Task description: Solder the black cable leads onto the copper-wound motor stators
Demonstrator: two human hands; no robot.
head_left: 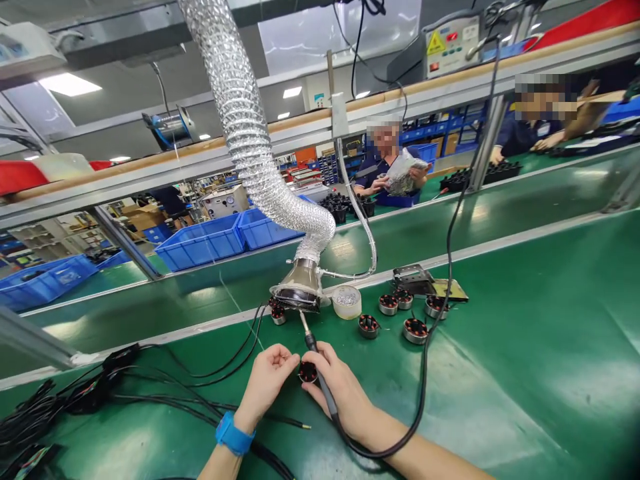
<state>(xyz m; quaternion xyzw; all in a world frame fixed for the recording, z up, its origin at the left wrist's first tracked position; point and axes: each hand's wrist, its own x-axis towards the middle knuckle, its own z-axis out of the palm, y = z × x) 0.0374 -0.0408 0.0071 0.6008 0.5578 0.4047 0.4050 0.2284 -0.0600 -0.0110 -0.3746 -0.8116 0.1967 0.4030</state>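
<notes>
My right hand (345, 387) is closed around a soldering iron (325, 383), its tip pointing up and away toward the fume hood. Between my hands sits a small round motor stator (308, 372) with dark and copper-coloured windings; the right thumb and fingers are at its edge. My left hand (270, 377), with a blue wristband (234, 435), is pinched at the stator's left side. A thin strand of solder wire (235, 297) runs down from the upper left to this hand; its end is hidden by the fingers.
Several stators (415, 330) stand to the right, near a round white tub (347, 302) and a metal iron stand (414, 280). The fume hood (299, 287) hangs ahead. Black cables (90, 393) lie at left. The iron's cord (425, 373) loops over my right forearm. Co-workers sit across the bench.
</notes>
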